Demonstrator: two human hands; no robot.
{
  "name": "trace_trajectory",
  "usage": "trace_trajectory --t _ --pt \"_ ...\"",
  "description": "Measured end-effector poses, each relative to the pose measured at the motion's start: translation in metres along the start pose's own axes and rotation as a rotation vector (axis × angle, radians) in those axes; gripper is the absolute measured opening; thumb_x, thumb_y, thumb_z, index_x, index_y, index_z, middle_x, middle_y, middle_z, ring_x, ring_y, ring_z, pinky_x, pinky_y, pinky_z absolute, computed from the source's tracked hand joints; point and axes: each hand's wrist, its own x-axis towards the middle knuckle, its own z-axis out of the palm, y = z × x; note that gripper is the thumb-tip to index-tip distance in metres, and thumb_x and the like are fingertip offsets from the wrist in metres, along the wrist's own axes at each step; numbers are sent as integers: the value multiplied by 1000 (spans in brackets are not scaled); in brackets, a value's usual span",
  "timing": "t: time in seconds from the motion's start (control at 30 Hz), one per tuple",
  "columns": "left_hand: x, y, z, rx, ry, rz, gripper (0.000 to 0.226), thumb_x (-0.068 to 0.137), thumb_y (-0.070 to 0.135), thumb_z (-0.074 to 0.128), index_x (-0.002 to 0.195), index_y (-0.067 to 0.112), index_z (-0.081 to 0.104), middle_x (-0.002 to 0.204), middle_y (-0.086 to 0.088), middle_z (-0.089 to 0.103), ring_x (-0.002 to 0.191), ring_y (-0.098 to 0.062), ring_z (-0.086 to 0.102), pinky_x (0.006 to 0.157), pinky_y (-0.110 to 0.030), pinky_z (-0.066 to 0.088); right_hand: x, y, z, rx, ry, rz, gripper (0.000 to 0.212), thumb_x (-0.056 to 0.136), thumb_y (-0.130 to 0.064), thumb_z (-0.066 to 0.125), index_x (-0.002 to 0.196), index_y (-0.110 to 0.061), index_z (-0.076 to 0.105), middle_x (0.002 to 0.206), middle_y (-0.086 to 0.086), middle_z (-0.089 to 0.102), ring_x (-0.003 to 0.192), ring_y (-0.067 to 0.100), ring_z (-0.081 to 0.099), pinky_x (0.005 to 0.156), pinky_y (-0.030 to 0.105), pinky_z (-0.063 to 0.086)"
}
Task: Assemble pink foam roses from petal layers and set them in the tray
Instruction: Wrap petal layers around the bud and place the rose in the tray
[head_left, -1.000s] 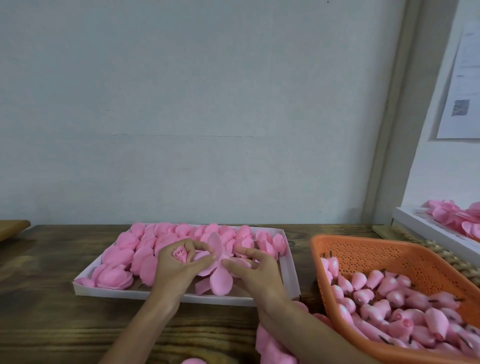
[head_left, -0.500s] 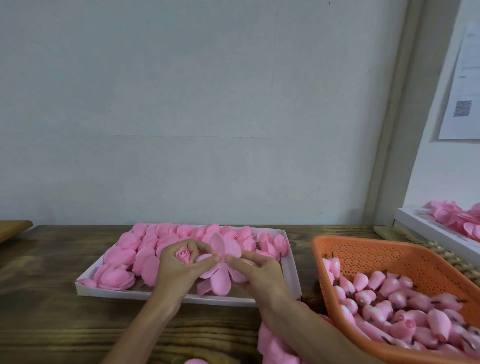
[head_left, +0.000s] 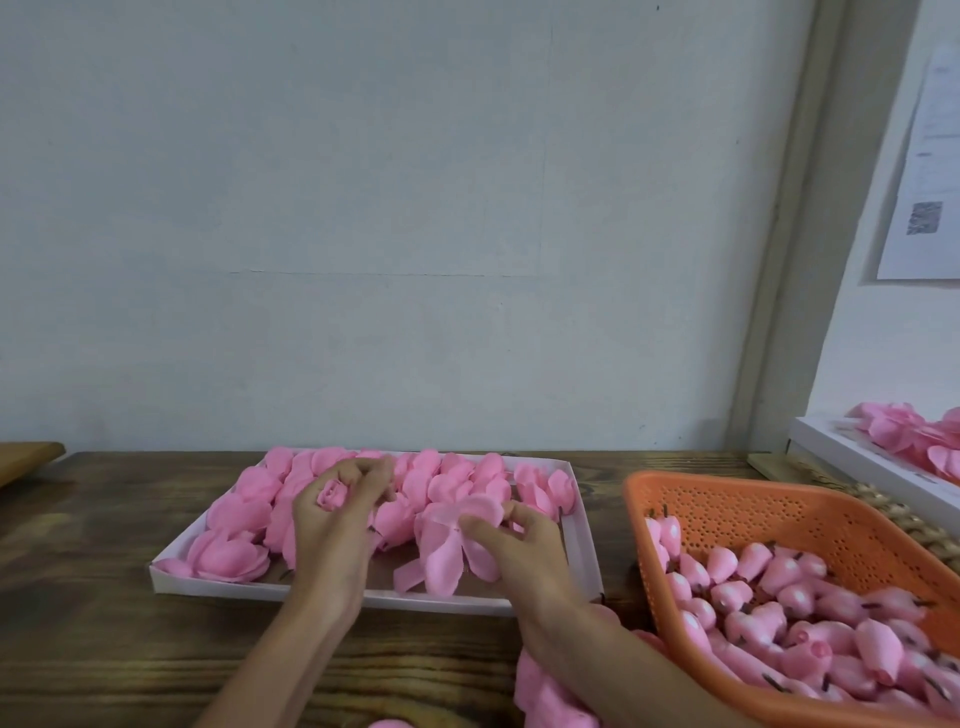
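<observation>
Over the white tray (head_left: 584, 556) of finished pink roses (head_left: 228, 553), my left hand (head_left: 332, 525) grips a small pink rose bud (head_left: 331, 493) in its curled fingers. My right hand (head_left: 519, 540) pinches a flat pink petal layer (head_left: 447, 540) at its middle, and the petals hang down in front of the tray's near side. The two hands are a short way apart, the bud left of the petal layer.
An orange perforated basket (head_left: 779, 514) full of pink buds stands at the right. Loose pink petal layers (head_left: 545, 691) lie under my right forearm on the wooden table (head_left: 93, 597). A second white tray (head_left: 872, 467) of petals sits at far right.
My hands have drawn apart: the left hand with the bud moved left, and the right hand now holds the petal layer alone, a little lower and to the right.
</observation>
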Motion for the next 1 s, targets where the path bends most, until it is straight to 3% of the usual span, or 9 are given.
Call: trace_trajectory --t 0.13,0.27,0.4,0.53,0.67,0.9,1.0 --pt "-10 7 8 -102 -126 -21 33 87 45 66 68 18 65 72 -3 60 66 -13 54 78 -36 45 -1 -1 2 -94 -3 -7 17 87 -24 79 101 -17 73 93 -2 74 88 12 70 62 18 58" --pt "-17 6 15 -101 -211 -27 43 94 50 55 74 13 64 77 -6 59 67 -16 53 71 -35 46 -4 -2 4 -93 -57 -18 16 90 -24 77 103 -16 74 100 1 75 95 17 72 85 42 64" --pt "-20 3 20 -72 -265 -60 43 91 47 62 78 6 63 77 -6 59 60 -14 54 54 -27 47 -7 -4 6 -75 -132 -30 17 90 -26 76 104 -16 76 102 3 77 100 22 73 89 46 62" --pt "-23 -2 18 11 -244 -76 43 90 50 64 81 8 66 95 -22 66 74 -32 64 47 -33 50 -10 -6 8 -43 -167 -9 18 89 -29 78 103 -17 77 109 7 76 104 26 72 88 51 62" --pt "-22 -5 18 28 -231 -98 47 92 57 67 83 11 68 105 -28 65 91 -51 65 68 -56 53 -12 -7 8 -28 -165 3 17 88 -29 79 100 -17 78 111 6 75 105 28 72 87 51 62" --pt "-22 -5 20 15 -231 -123 39 85 47 71 85 8 69 90 -25 68 80 -37 70 62 -45 60 -13 -9 8 2 -182 -8 17 89 -27 79 100 -14 78 108 10 76 103 32 73 89 53 62" --pt "-23 -10 20 34 -235 -157 40 82 49 73 103 16 76 105 -13 76 99 -34 75 81 -55 62 -16 -12 8 -19 -198 -67 13 90 -31 78 95 -19 78 98 2 78 96 21 74 83 38 63"
